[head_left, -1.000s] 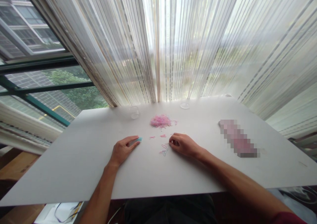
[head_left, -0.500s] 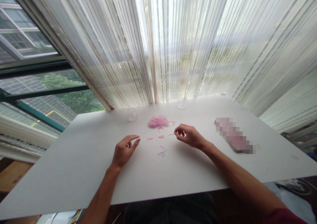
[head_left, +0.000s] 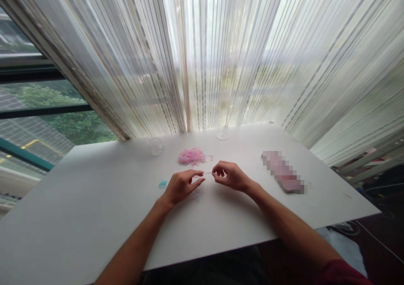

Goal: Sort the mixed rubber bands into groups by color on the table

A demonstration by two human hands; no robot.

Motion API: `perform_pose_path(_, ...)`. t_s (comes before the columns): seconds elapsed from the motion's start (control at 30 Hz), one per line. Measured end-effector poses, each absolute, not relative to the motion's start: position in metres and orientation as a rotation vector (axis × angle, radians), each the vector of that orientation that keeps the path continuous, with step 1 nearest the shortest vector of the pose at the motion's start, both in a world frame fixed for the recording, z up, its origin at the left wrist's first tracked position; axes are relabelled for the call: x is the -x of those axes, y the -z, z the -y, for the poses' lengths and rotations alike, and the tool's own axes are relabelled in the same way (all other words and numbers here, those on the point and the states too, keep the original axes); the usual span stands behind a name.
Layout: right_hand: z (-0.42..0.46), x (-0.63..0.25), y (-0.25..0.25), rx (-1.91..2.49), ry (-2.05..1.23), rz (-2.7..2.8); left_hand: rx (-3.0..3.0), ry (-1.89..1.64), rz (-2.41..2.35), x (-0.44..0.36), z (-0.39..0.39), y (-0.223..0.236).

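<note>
Between thumb and forefinger, my right hand (head_left: 232,175) pinches a thin, pale clip (head_left: 208,173) that looks like a small plastic safety-pin shape. My left hand (head_left: 183,186) has its thumb and forefinger apart, close to the clip's free left end; whether they touch it I cannot tell. Behind both hands lies a heap of pink, lilac and pale clips (head_left: 192,156). A few loose clips (head_left: 197,196) rest on the table, partly covered by my left hand. A small teal piece (head_left: 163,184) sits left of that hand.
The white table (head_left: 94,217) reaches a striped sheer curtain (head_left: 214,66). At the back stand a clear round container (head_left: 155,146) and a clear lid (head_left: 221,134). A blurred-out pink flat object (head_left: 282,171) lies to the right. A window (head_left: 41,108) is at left.
My left hand has moved right, near my right hand, covering some loose clips and uncovering the teal piece. The view has turned a little to the right.
</note>
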State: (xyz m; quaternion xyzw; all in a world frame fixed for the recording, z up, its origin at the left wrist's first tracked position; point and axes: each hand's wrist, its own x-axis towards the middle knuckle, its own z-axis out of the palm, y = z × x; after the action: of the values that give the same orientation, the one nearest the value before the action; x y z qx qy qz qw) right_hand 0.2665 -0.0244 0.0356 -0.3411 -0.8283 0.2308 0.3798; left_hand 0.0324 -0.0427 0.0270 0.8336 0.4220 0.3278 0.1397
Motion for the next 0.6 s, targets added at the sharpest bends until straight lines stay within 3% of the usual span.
perform_pose_path(0.6, 0.0295, -0.2656, -0.0353, 0.851, -0.682, 2.177, -2.446, -1.028, -1.132, -0.0375, 0.0516, -0.0234)
